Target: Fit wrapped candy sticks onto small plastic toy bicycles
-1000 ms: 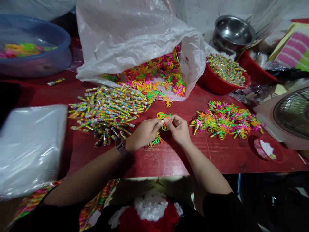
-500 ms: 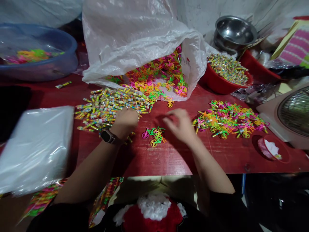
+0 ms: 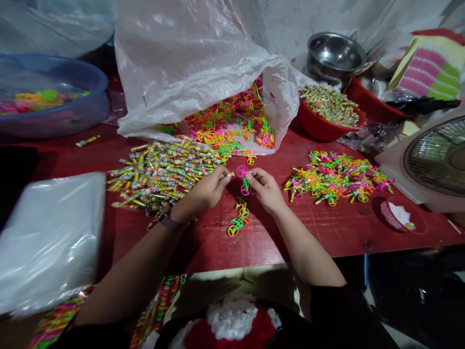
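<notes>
My left hand [image 3: 202, 193] pinches a small wrapped candy stick [image 3: 230, 174] at its fingertips, just left of a pink and green plastic toy bicycle [image 3: 243, 179] held by my right hand [image 3: 266, 190]. The two hands nearly meet over the red table [image 3: 203, 242]. Below them lies a short chain of linked plastic bicycles [image 3: 240, 218]. A heap of candy sticks [image 3: 156, 177] spreads to the left, and a heap of bicycles mixed with sticks [image 3: 336, 179] lies to the right. More bicycles [image 3: 228, 126] spill from a white plastic bag [image 3: 189, 63].
A blue basin [image 3: 87, 97] holding bicycles stands at the back left, and a stack of clear plastic bags [image 3: 51, 242] lies at the near left. A red bowl of candy sticks [image 3: 323, 116], a steel bowl [image 3: 336, 55], and an electric fan [image 3: 438, 157] stand at the right.
My left hand has come back from the candy heap to the middle, now holding a stick. My right hand has closed on a pink bicycle. The view has shifted slightly.
</notes>
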`<state>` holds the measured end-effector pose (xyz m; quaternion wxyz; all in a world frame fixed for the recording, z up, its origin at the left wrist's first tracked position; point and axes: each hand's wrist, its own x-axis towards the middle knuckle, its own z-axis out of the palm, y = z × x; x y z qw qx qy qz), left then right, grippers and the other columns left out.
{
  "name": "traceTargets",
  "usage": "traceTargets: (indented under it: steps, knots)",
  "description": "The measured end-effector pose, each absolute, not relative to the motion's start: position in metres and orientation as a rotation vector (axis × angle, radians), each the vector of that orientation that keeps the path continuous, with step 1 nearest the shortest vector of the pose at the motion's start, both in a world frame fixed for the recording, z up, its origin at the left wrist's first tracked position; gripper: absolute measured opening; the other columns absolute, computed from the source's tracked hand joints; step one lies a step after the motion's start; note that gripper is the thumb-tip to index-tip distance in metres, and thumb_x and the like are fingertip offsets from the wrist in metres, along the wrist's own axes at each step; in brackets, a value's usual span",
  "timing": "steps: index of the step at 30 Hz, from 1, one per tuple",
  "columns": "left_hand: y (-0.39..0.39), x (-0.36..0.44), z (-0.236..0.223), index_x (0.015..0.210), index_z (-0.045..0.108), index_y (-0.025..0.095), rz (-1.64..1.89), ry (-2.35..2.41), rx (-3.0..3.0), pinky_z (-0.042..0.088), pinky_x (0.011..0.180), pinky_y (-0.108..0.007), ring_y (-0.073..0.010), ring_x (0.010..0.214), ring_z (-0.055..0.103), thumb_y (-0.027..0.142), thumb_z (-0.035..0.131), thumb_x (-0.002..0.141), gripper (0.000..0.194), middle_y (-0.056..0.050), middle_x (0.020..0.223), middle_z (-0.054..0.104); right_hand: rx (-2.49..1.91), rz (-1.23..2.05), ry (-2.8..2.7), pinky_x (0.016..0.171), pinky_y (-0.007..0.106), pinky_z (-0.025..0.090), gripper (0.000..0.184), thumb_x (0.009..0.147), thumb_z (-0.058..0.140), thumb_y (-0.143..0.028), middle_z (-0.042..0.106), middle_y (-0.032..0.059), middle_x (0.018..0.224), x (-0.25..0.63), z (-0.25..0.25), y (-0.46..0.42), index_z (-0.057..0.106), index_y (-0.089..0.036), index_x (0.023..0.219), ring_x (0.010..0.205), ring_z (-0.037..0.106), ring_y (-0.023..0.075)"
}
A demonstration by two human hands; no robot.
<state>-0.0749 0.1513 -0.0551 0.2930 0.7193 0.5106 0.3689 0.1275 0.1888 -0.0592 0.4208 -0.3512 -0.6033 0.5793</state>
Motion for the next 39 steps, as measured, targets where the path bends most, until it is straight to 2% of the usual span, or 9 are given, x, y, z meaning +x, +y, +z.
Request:
traceTargets:
  steps: [6,11,17,22,27,30,33,37,39]
  knots:
    - [0.142,-0.048,-0.058,0.102,0.055,0.02,1.052,1.059,1.74,0.045,0.08,-0.029,-0.0164,0.086,0.058,0.042,0.046,0.106,0.024,-0.003,0.092,0.061,-0.836,1.648,-1.271,0.065,0.024,0.038,0.044,0.074,0.083,-0.058,0.055,-0.004,0.076,0.128,-0.061,0.19,0.06,-0.022,0.083,0.067,0.046,0.0119]
    - [0.139,-0.046,-0.057,0.103,0.055,0.02,1.091,1.099,1.706,0.044,0.073,-0.027,-0.0145,0.077,0.054,0.04,0.048,0.105,0.021,0.0,0.086,0.058,-0.798,1.62,-1.25,0.063,0.024,0.038,0.042,0.077,0.082,-0.057,0.053,-0.0037,0.075,0.131,-0.058,0.186,0.059,-0.022,0.082,0.067,0.045,0.0123]
    - [0.138,-0.044,-0.06,0.106,0.056,0.02,1.112,1.029,1.647,0.046,0.077,-0.028,-0.0147,0.08,0.056,0.038,0.051,0.104,0.019,-0.002,0.091,0.062,-0.742,1.627,-1.309,0.063,0.024,0.036,0.042,0.083,0.078,-0.057,0.048,-0.004,0.075,0.129,-0.061,0.183,0.053,-0.023,0.081,0.066,0.042,0.0125]
    - [0.14,-0.033,-0.077,0.098,0.054,0.02,1.254,0.967,1.498,0.043,0.068,-0.026,-0.0132,0.073,0.052,0.04,0.055,0.101,0.021,0.0,0.083,0.059,-0.836,1.288,-1.465,0.072,0.028,0.041,0.043,0.09,0.067,-0.061,0.044,-0.0023,0.077,0.125,-0.063,0.174,0.046,-0.025,0.08,0.074,0.042,0.016]
    - [0.143,-0.03,-0.088,0.094,0.052,0.021,1.255,1.156,1.568,0.041,0.066,-0.026,-0.0139,0.069,0.055,0.046,0.052,0.101,0.026,0.001,0.078,0.059,-1.007,0.973,-1.653,0.073,0.03,0.04,0.032,0.098,0.057,-0.05,0.044,-0.0021,0.076,0.114,-0.075,0.17,0.041,-0.026,0.083,0.073,0.042,0.0176]
    - [0.146,-0.037,-0.084,0.1,0.054,0.021,1.096,1.261,1.752,0.045,0.073,-0.029,-0.0168,0.075,0.06,0.046,0.044,0.105,0.027,-0.001,0.083,0.063,-1.04,0.92,-1.781,0.069,0.03,0.039,0.027,0.098,0.057,-0.045,0.048,-0.0031,0.072,0.12,-0.072,0.181,0.046,-0.026,0.082,0.068,0.045,0.0164]
    - [0.151,-0.054,-0.071,0.118,0.056,0.018,0.933,1.362,1.977,0.048,0.085,-0.035,-0.0221,0.09,0.063,0.043,0.038,0.107,0.033,-0.007,0.095,0.066,-1.161,0.917,-1.791,0.068,0.03,0.042,0.024,0.095,0.058,-0.045,0.059,-0.0009,0.075,0.16,-0.049,0.204,0.058,-0.024,0.084,0.069,0.052,0.0163]
    - [0.158,-0.081,-0.058,0.124,0.06,0.011,0.723,1.982,2.196,0.041,0.102,-0.053,-0.0392,0.12,0.053,0.038,0.047,0.102,0.038,-0.022,0.12,0.062,-1.699,0.578,-1.616,0.079,0.041,0.046,0.014,0.085,0.066,-0.031,0.069,0.0139,0.089,0.241,-0.004,0.232,0.065,-0.017,0.086,0.083,0.059,0.0243]
    - [0.161,-0.089,-0.059,0.119,0.063,0.009,0.525,2.198,2.232,0.039,0.101,-0.058,-0.0467,0.125,0.048,0.037,0.053,0.098,0.036,-0.028,0.129,0.056,-1.819,0.351,-1.513,0.092,0.05,0.042,0.028,0.078,0.071,-0.022,0.066,0.024,0.112,0.257,0.008,0.237,0.065,-0.012,0.104,0.104,0.057,0.0313]
